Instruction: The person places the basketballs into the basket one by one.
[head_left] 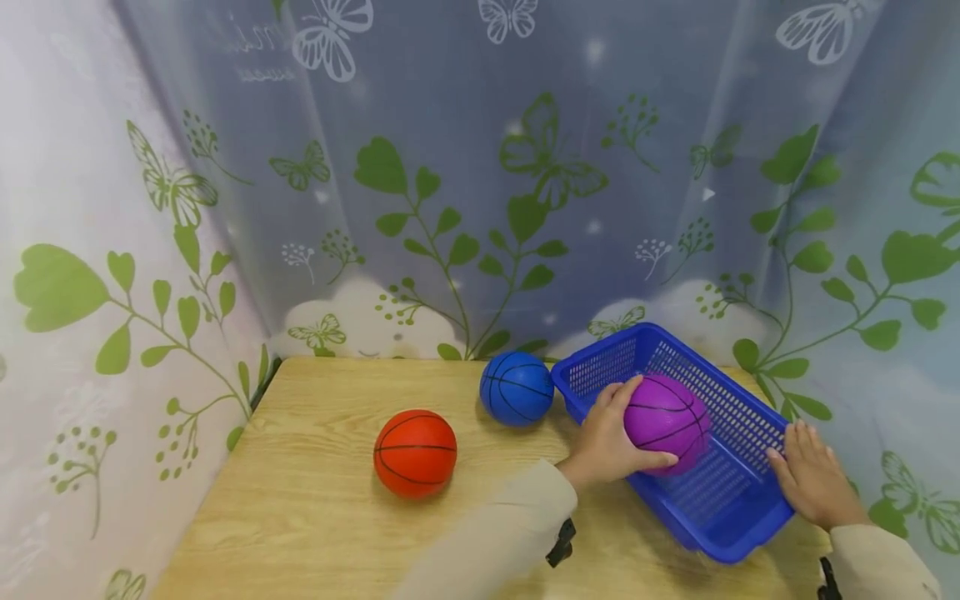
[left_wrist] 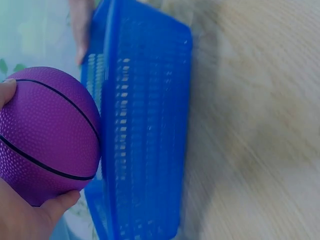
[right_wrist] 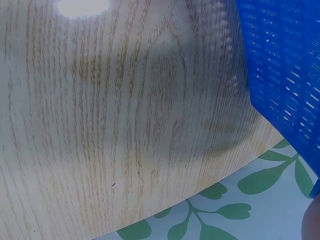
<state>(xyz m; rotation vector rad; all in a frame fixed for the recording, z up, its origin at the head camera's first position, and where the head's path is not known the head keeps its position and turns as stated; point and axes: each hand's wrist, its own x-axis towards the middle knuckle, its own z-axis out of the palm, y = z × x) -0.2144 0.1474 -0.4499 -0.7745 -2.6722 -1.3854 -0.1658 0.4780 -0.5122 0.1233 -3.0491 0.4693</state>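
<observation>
A purple basketball-style ball [head_left: 667, 425] is gripped by my left hand [head_left: 611, 437], fingers over its far side and thumb on its near side. In the head view the ball overlaps the inside of a blue plastic basket [head_left: 738, 546]. The left wrist view shows the ball [left_wrist: 50, 130] beside the upper edge of the basket's perforated wall [left_wrist: 150, 125]. My right hand [head_left: 817, 479] rests at the basket's right rim, fingers straight along the outside and thumb toward the inside. Only a bit of that hand [right_wrist: 311, 220] shows in the right wrist view.
A small blue ball [head_left: 517, 388] sits by the basket's back left corner. Farther left on the wooden table [head_left: 315, 500] lies an orange-red ball [head_left: 415, 454]. A curtain [head_left: 450, 208] with leaves and butterflies hangs behind the table and along its sides.
</observation>
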